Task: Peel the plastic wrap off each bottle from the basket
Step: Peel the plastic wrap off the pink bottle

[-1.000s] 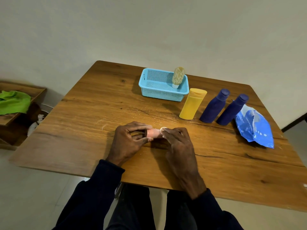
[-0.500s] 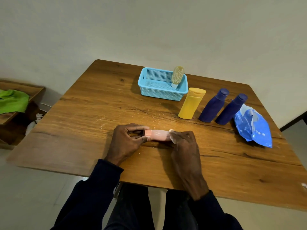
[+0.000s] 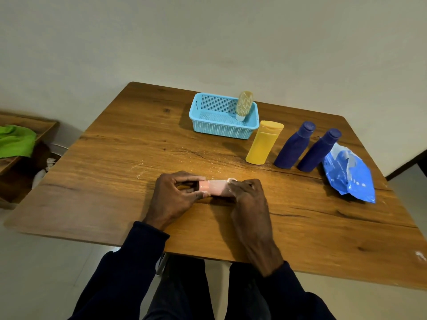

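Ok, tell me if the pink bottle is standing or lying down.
Lying down: the pink bottle runs sideways between the left hand and the right hand, which hold its ends.

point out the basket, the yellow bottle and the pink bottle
basket (image 3: 221, 131): head view, on its front wall
yellow bottle (image 3: 263, 144): head view, on the middle of its body
pink bottle (image 3: 216, 187): head view, on its exposed middle
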